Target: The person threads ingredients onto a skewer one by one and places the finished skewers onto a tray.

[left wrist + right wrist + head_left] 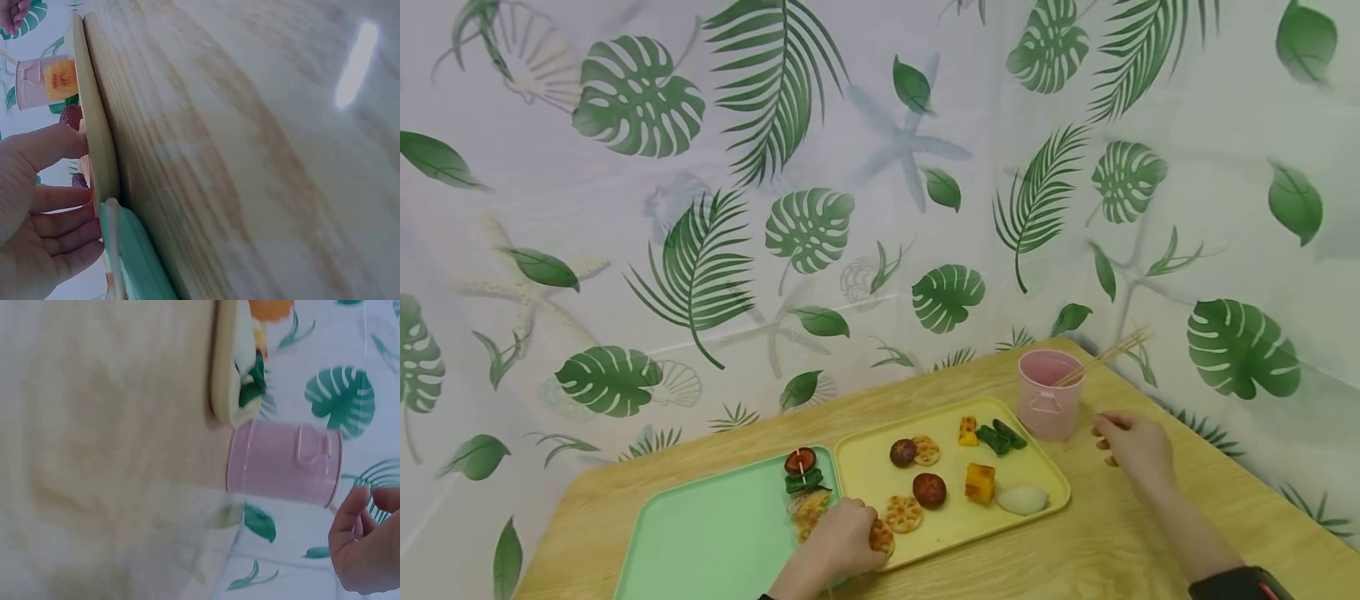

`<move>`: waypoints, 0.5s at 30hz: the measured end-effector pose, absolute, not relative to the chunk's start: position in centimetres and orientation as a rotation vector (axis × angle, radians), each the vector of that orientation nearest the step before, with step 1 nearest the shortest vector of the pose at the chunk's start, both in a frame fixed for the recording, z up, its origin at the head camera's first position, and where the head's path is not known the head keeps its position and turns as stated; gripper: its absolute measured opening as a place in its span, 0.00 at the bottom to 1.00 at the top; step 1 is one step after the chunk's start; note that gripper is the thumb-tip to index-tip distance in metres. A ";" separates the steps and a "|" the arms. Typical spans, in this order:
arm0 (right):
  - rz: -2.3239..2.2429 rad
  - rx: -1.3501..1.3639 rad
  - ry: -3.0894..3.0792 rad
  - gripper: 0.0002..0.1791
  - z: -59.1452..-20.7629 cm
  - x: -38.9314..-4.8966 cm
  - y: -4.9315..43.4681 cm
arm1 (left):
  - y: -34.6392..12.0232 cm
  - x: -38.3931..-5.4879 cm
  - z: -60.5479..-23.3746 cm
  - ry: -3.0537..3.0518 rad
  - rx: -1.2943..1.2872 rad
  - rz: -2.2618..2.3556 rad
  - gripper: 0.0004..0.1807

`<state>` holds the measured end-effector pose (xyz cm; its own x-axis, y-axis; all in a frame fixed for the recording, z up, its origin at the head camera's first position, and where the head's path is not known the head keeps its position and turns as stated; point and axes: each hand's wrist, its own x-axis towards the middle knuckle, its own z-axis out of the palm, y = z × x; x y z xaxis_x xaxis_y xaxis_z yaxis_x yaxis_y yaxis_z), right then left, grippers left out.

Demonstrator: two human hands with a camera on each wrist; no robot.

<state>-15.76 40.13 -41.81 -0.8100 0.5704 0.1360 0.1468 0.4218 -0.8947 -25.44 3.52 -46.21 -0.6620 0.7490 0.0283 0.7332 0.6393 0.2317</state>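
Note:
My left hand is at the front left corner of the yellow tray, thumb and fingers on either side of a toy lotus root slice. Under and behind that hand, a loaded skewer lies along the right side of the green tray, with a mushroom, green pepper and pale browned pieces on it. Its stick pokes out over the tray edge. Loosely curled and holding nothing visible, my right hand hovers right of the pink bucket, near the bamboo sticks leaning out of it.
Several toy foods sit on the yellow tray: another lotus slice, a brown mushroom, a yellow-orange block, a white oval piece and green pepper. A leaf-patterned curtain stands behind the wooden table.

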 end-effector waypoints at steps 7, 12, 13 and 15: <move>1.395 -0.738 -2.022 0.26 -39.7 -20.1 43.4 | 2.9 -25.5 -46.0 2.735 1.179 0.514 0.14; 1.353 -0.796 -2.053 0.26 -39.4 -21.5 44.2 | 2.7 -25.5 -46.0 2.677 1.132 0.572 0.09; 1.338 -0.793 -2.063 0.25 -39.4 -21.7 44.2 | 2.7 -25.5 -46.0 2.669 1.130 0.579 0.09; 1.306 -0.784 -2.082 0.24 -39.3 -22.3 44.3 | 2.7 -25.7 -45.9 2.665 1.128 0.575 0.10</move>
